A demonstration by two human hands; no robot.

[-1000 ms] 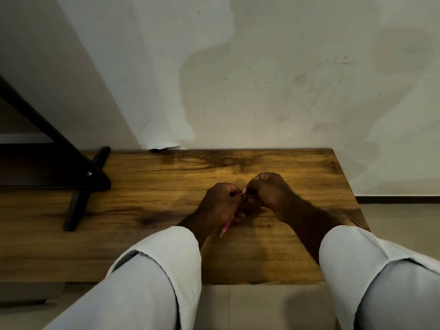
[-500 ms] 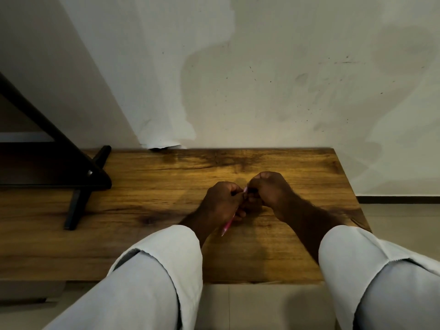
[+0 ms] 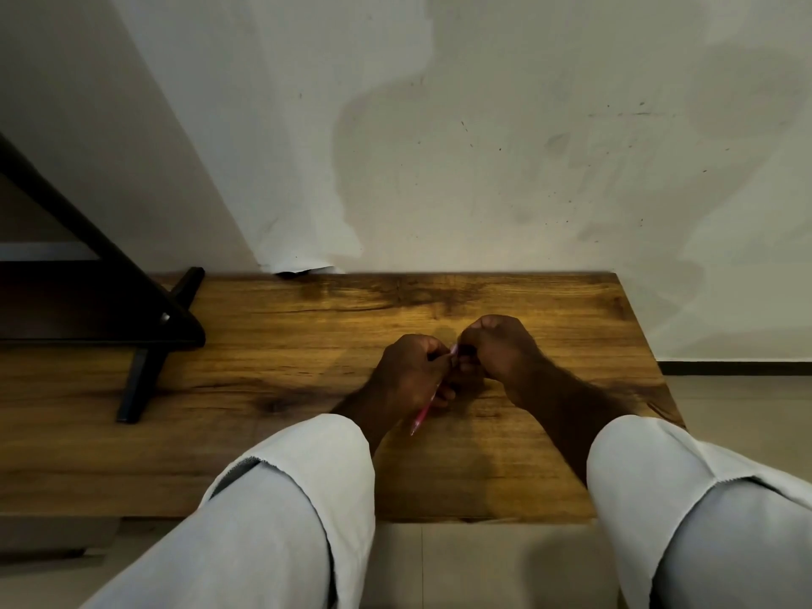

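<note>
The left hand (image 3: pixel 411 371) is curled tight around a pink pen (image 3: pixel 419 419). The pen's tip pokes out toward 7 o'clock. The right hand (image 3: pixel 496 349) pinches the pen's top end. Both hands are over the wooden counter (image 3: pixel 307 345). A black stand (image 3: pixel 145 367) sits at 9 o'clock.
</note>
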